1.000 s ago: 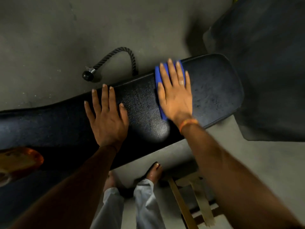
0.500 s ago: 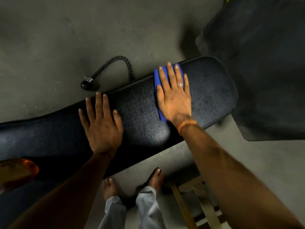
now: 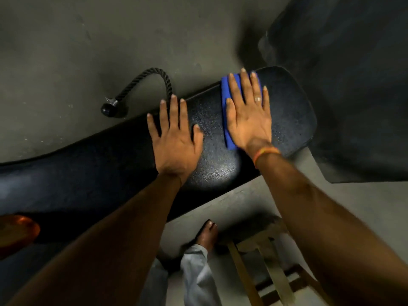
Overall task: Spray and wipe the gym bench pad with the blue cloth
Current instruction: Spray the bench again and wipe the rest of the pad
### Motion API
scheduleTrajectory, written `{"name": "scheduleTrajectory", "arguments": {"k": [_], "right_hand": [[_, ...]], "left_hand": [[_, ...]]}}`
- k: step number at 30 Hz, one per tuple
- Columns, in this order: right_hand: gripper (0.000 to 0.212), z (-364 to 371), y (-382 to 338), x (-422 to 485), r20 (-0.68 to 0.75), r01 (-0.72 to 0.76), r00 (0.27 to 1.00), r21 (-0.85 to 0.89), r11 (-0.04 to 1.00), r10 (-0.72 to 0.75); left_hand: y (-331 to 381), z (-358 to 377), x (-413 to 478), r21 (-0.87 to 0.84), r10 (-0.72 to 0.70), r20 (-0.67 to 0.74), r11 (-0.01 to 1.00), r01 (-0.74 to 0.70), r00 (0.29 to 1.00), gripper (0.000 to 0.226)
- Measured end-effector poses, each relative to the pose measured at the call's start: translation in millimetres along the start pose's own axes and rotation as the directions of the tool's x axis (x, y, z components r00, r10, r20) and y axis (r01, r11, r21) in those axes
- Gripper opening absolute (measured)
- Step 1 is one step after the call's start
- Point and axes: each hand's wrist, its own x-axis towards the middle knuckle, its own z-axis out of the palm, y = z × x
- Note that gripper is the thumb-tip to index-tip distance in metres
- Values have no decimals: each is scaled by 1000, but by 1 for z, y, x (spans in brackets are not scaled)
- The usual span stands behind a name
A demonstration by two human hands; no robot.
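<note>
A long black gym bench pad [image 3: 291, 115] runs from lower left to upper right across the view. A folded blue cloth [image 3: 226, 102] lies on its right end. My right hand [image 3: 248, 115] lies flat on the cloth with straight, spread fingers and covers most of it. Beside it, my left hand [image 3: 176, 138] rests flat on the bare pad with its fingers spread. No spray bottle is in sight.
A black rope handle with a ball end [image 3: 136, 85] lies on the grey floor behind the pad. A dark mat [image 3: 353, 85] fills the upper right. A wooden frame [image 3: 260, 272] and my bare foot [image 3: 207, 235] are below the pad. An orange object [image 3: 15, 233] sits at far left.
My left hand has slid right along the pad, closer to my right hand. My right hand and the cloth have shifted slightly toward the pad's right end.
</note>
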Motion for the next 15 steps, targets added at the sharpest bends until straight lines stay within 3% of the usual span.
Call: {"name": "scheduleTrajectory", "arguments": {"k": [5, 9, 12, 15], "right_hand": [[64, -7, 3, -96, 101, -74, 992, -66, 995, 80], [64, -5, 2, -18, 53, -2, 999, -49, 999, 5], [59, -1, 3, 55, 18, -51, 998, -20, 998, 52], [58, -3, 6, 42, -11, -66, 998, -5, 998, 66]], "left_hand": [[5, -2, 0, 18, -12, 4, 1000, 12, 1000, 70], [4, 0, 2, 51, -17, 13, 999, 17, 1000, 71], [6, 0, 2, 65, -20, 10, 998, 19, 1000, 71], [5, -1, 2, 69, -23, 16, 997, 22, 1000, 72]]}}
